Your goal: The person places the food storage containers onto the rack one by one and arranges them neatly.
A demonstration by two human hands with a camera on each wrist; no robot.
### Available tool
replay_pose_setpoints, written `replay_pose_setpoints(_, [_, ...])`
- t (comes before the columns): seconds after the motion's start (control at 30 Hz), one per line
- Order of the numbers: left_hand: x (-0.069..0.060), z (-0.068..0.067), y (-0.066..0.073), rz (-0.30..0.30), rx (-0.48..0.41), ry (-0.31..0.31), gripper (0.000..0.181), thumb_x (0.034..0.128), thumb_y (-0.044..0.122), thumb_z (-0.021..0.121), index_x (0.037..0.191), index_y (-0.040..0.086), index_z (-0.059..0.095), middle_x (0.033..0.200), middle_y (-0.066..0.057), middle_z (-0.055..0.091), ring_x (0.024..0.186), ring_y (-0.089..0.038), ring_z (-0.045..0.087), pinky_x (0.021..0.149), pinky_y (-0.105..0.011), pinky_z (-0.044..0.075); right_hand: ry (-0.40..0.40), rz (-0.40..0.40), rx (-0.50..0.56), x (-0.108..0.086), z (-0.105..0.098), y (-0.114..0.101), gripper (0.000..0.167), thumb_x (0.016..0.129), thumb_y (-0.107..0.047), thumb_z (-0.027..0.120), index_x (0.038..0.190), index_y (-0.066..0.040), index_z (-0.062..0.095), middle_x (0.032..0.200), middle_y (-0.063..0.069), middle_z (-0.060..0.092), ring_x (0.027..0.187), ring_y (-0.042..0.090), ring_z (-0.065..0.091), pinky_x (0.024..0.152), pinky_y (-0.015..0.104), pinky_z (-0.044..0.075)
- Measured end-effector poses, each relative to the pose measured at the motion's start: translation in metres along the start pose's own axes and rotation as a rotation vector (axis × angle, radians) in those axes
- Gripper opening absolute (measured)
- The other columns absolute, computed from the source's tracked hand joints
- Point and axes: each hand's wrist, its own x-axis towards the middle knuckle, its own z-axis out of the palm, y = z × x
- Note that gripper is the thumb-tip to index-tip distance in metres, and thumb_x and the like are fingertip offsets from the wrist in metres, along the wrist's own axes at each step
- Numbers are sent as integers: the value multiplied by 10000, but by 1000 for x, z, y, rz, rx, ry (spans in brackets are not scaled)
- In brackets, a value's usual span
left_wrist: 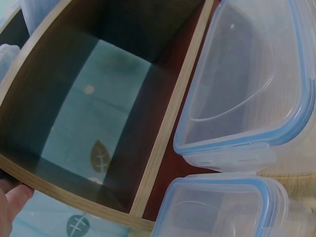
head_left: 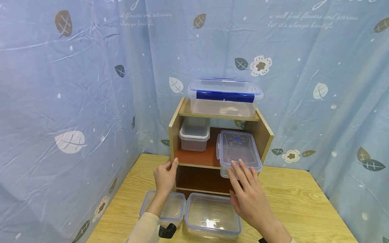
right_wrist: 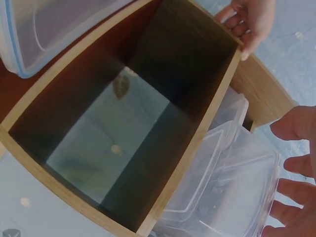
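A small wooden shelf unit [head_left: 174,133] stands on the table. My left hand [head_left: 165,176] grips the front edge of its left side panel, thumb in front, fingers on the outer face. On the middle red-brown shelf, at the right, lies a clear lidded food container [head_left: 238,148] with blue edging, its front end reaching past the shelf edge. My right hand [head_left: 250,199] presses its extended fingers against that front end. In the right wrist view the fingers of the right hand [right_wrist: 296,182] lie close along the clear container [right_wrist: 247,173].
Left on the same shelf sit clear boxes with a whitish lid [head_left: 194,135]. A larger container with a blue clasp [head_left: 225,98] rests on top. Two blue-rimmed containers, a smaller [head_left: 164,206] and a larger [head_left: 212,212], stand on the table [head_left: 291,202] before the unit. A patterned curtain [head_left: 304,101] hangs behind.
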Motion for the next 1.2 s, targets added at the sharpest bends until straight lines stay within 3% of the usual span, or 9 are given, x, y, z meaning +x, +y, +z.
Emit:
replay_pose_setpoints(0.2, [0,1,0,-4,3,-1,422,907,322,680,563,78,666,432,47,497,403,-33,321,373,-223,247,-58,21,-4,2,3,4,533,886,-221,431,1363,1,513,1474,230,433,1363,440,384,1135,548,216])
replay_pose_setpoints(0.43, [-1,2,0,6,-2,5,466,902,314,687,486,146,563,410,57,436,388,6,277,366,-202,215,-98,36,-41,5,7,11,702,723,-158,625,1374,57,473,1475,238,424,1366,432,379,1085,583,287])
replay_pose_setpoints(0.9, [0,2,0,25,3,20,436,901,299,689,527,82,631,409,35,460,388,33,272,362,-184,210,-78,14,-102,21,19,24,733,656,-121,736,1306,127,505,1385,278,488,1306,460,441,1003,623,387])
replay_pose_setpoints(1.2, [0,2,0,23,-1,17,460,900,294,690,486,140,562,403,65,421,384,0,274,359,-205,216,-101,41,-106,25,26,35,742,653,-112,753,1315,112,505,1374,268,498,1321,439,435,1024,607,387])
